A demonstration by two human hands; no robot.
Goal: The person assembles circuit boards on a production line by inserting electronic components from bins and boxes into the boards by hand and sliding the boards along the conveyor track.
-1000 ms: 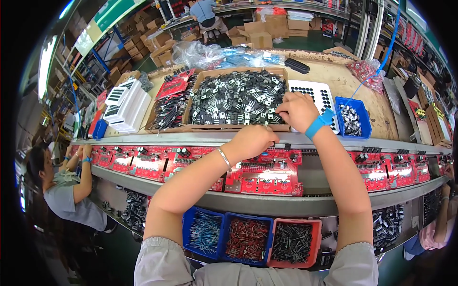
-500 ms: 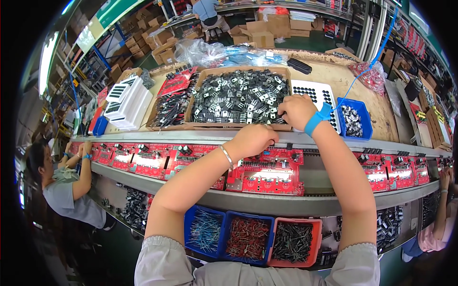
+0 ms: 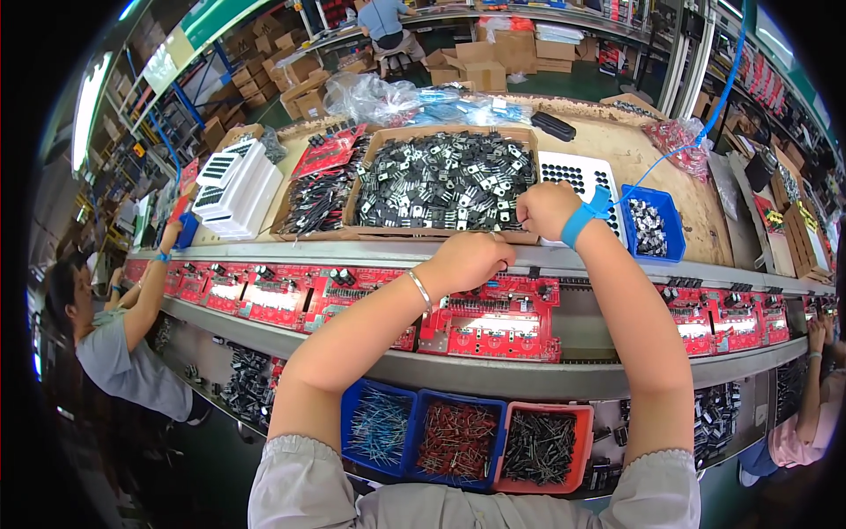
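Right hand (image 3: 545, 208) is staying at the near edge of the parts tray (image 3: 441, 181), grip pinching narrow on something too small to tell, while left hand (image 3: 471, 260) is hovering curled, grip unclear, over the red board (image 3: 493, 317), barely shifting since before.

cardboard tray (image 3: 441, 234) wall ahead, blue bin (image 3: 654, 256) right, bare tabletop (image 3: 617, 141) beyond (open)

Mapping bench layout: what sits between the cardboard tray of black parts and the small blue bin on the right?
In the head view, a white perforated tray lies between the cardboard tray and the blue bin. The right hand overlaps its left edge.
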